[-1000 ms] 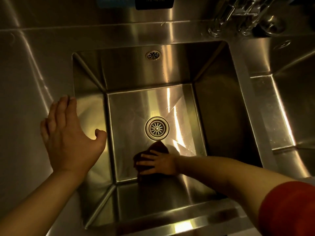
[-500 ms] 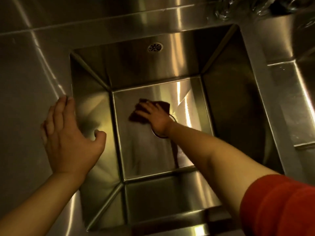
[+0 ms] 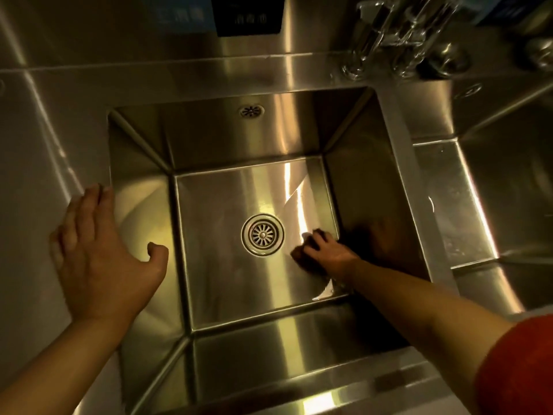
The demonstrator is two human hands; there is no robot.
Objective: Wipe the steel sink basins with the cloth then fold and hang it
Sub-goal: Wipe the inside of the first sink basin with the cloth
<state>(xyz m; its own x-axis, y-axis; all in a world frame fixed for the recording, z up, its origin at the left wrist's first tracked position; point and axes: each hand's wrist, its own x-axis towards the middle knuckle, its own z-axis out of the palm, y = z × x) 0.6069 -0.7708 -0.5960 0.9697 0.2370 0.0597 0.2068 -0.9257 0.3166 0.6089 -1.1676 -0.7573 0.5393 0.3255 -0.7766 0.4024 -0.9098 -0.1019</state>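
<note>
A steel sink (image 3: pixel 140 163) seen from above. The right hand (image 3: pixel 327 253) presses a dark cloth (image 3: pixel 302 254) flat on the sink floor, just right of the drain (image 3: pixel 262 234). The left hand (image 3: pixel 98 259), fingers released and spread, rests on the sink's left rim.

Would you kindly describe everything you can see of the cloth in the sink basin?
The cloth is a small, dark, brownish rag, bunched up and mostly hidden under the right hand, which presses it flat against the steel floor of the basin. It lies just right of the round drain, apart from it, near the basin's right wall. Only its dark edges show around the fingers; weave and any fold are too blurred to tell.
</note>
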